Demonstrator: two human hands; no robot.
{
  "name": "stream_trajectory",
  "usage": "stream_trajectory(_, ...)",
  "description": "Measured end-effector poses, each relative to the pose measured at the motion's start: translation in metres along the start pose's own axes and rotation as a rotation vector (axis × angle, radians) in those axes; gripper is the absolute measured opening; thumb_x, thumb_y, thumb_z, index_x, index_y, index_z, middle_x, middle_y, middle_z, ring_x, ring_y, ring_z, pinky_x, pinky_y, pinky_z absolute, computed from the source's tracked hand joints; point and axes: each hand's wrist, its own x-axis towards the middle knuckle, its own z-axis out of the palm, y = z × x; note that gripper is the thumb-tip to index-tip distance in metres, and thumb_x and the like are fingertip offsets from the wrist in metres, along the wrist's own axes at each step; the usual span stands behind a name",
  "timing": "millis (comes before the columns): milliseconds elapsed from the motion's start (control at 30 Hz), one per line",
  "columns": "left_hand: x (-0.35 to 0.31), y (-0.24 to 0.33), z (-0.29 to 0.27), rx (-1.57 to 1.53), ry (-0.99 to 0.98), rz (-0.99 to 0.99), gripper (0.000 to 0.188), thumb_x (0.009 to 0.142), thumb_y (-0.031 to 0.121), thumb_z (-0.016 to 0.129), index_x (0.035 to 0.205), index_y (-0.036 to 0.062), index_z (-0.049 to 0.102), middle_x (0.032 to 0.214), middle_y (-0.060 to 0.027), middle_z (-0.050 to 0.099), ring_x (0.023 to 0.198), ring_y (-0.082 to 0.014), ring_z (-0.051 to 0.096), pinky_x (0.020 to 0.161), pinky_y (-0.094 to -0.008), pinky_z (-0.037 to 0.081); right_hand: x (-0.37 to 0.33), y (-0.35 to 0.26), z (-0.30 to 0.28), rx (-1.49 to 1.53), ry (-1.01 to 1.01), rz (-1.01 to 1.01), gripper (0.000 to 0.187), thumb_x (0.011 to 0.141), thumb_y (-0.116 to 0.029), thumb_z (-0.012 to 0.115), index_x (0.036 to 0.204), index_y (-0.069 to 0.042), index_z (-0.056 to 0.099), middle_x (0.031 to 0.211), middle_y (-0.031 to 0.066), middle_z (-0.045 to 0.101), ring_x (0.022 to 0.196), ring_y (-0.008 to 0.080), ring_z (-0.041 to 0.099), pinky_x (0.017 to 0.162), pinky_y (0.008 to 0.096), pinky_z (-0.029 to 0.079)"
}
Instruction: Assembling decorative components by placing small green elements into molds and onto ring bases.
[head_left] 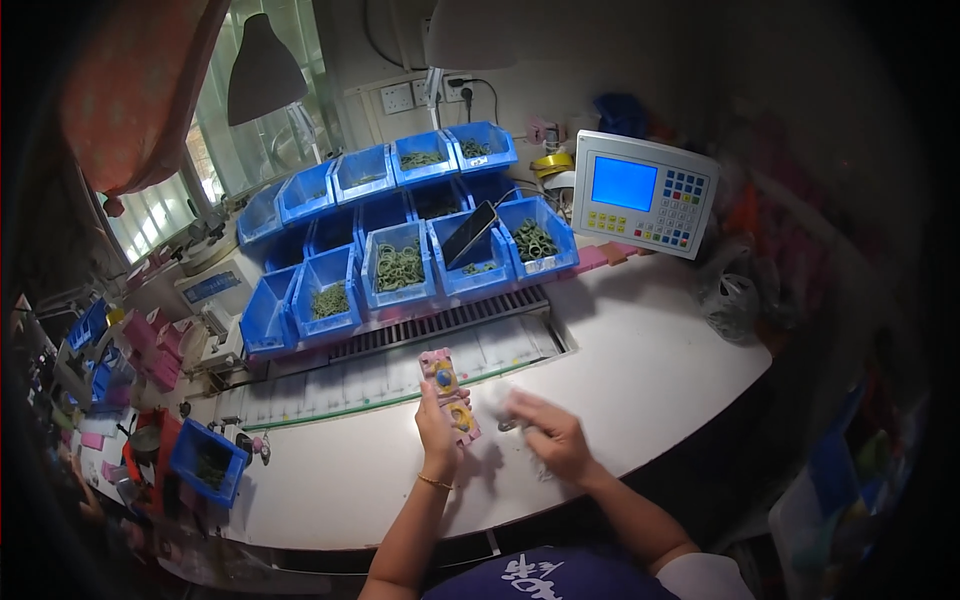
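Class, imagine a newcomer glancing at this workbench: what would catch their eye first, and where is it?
Probably the tiers of blue bins at the back of the white table, several holding greenish pieces. To their right, a pale keypad console shows a bright blue screen. Nearer, the left hand holds a pink piece with yellow-and-blue round inserts.

I saw two hands — a left hand [437,432] and a right hand [556,440] — with two yellow ovals [459,417] at the left grip. Beyond that grip I counted five front blue bins [402,299] and five top blue bins [365,191]; the middle row [385,214] was too hidden to tally. One lone blue bin [193,442] stood left of the grip, one control box [645,195] right, one phone [470,235] and two lampshades [265,75] beyond.
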Motion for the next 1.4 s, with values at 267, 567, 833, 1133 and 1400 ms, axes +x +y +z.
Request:
stream_trajectory(267,-0.023,0.003,0.012,-0.346,-0.121,-0.153,0.053,0.106,0.045,0.028,0.13,0.0015,0.046,0.112,-0.0142,0.061,0.098,-0.0274,0.063,0.084,-0.0397,0.054,-0.002,-0.017,0.009,-0.523,-0.114,-0.316,0.047,0.076,-0.012,0.076,0.122,-0.015,0.065,0.116,0.0099,0.06,0.094,0.0255,0.062,0.079,0.0364,0.052)
stream_trajectory(567,-0.021,0.032,0.01,-0.042,-0.092,-0.035,0.049,0.101,0.045,0.048,0.121,0.0002,0.055,0.101,-0.0137,0.065,0.087,-0.0209,0.069,0.071,-0.0321,0.061,0.01,-0.005,0.01,-0.456,-0.189,-0.662,0.038,0.08,-0.002,0.066,0.118,-0.008,0.062,0.109,0.0072,0.059,0.078,0.0197,0.064,0.066,0.0311,0.055)
stream_trajectory(833,-0.02,0.028,0.009,0.102,0.06,0.213,0.034,0.099,0.027,0.054,0.106,-0.004,0.064,0.09,-0.0104,0.066,0.074,-0.0175,0.067,0.068,-0.0312,0.059,0.007,-0.01,0.017,-0.475,-0.14,-0.781,0.031,0.082,-0.006,0.067,0.112,-0.004,0.062,0.111,0.0109,0.058,0.081,0.0215,0.067,0.065,0.0302,0.057)
stream_trajectory(1133,-0.042,0.05,0.007,0.7,-0.332,0.504,0.025,0.096,0.014,0.058,0.093,-0.007,0.071,0.092,-0.0129,0.074,0.08,-0.0119,0.066,0.071,-0.0263,0.053,0.0,-0.003,0.016,-0.426,-0.01,-0.764,0.029,0.081,-0.001,0.067,0.11,0.0,0.061,0.114,0.0159,0.058,0.084,0.0278,0.069,0.065,0.0339,0.059)
stream_trajectory(1400,-0.05,0.044,-0.004,0.606,-0.43,0.271,0.029,0.098,0.02,0.058,0.097,-0.0048,0.073,0.084,-0.0089,0.073,0.071,-0.0092,0.065,0.065,-0.0235,0.053,-0.004,-0.007,0.015,-0.439,0.018,-0.707,0.033,0.079,0.001,0.067,0.112,-0.001,0.061,0.112,0.0149,0.058,0.081,0.027,0.068,0.065,0.0342,0.058)
